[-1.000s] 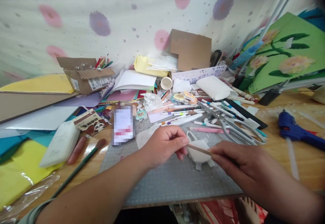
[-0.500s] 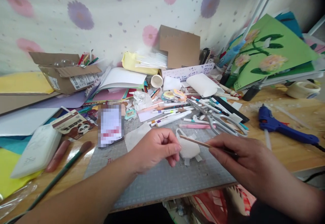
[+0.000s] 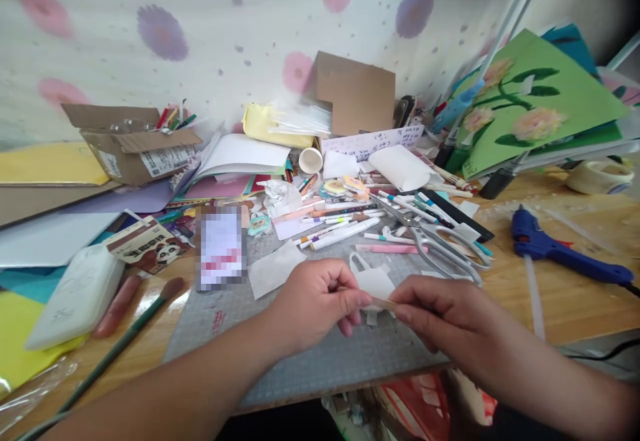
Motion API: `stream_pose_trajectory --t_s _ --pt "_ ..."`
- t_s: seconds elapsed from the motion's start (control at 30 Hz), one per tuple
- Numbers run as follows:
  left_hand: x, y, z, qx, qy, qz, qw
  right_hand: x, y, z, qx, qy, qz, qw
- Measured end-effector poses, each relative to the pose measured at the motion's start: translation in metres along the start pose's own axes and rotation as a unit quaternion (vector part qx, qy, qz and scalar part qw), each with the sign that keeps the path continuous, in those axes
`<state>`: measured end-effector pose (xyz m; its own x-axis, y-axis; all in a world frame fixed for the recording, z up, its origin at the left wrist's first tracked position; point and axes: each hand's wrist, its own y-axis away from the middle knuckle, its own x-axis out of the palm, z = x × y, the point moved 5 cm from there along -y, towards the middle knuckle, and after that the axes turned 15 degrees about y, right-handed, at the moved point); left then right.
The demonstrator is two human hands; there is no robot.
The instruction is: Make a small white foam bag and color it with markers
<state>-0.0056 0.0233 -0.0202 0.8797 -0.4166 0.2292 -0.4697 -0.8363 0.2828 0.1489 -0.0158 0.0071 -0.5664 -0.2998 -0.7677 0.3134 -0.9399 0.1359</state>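
A thin light-brown stick (image 3: 381, 303) spans the gap between my two hands above the grey cutting mat. My right hand (image 3: 440, 311) pinches it between thumb and fingers. At its other end, the thumb and fingertips of my left hand (image 3: 325, 301) are closed on the tip. Just behind the hands lies a white paper piece (image 3: 376, 281) with a loop at its upper left; the hands partly cover it. A flat sheet of white paper (image 3: 277, 269) rests on the cutting mat (image 3: 295, 374) beyond my left hand.
Silver scissors (image 3: 425, 238) lie among many pens behind my right hand. A blue glue gun (image 3: 560, 254) is on the right. A phone (image 3: 220, 248), a brush (image 3: 135, 324) and a white case (image 3: 77, 298) are on the left. The table's front edge is close.
My right hand has moved left and slightly down with the stick, bringing it to my left hand, whose fingers now pinch its tip. The view has shifted slightly.
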Motion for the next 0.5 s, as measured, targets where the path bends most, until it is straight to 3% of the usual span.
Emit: stream_pose_trajectory --t_s 0.5 --pt "0.003 0.004 -0.004 -0.046 0.042 0.096 0.993 -0.001 0.000 -0.015 0.085 -0.149 0.062 0.983"
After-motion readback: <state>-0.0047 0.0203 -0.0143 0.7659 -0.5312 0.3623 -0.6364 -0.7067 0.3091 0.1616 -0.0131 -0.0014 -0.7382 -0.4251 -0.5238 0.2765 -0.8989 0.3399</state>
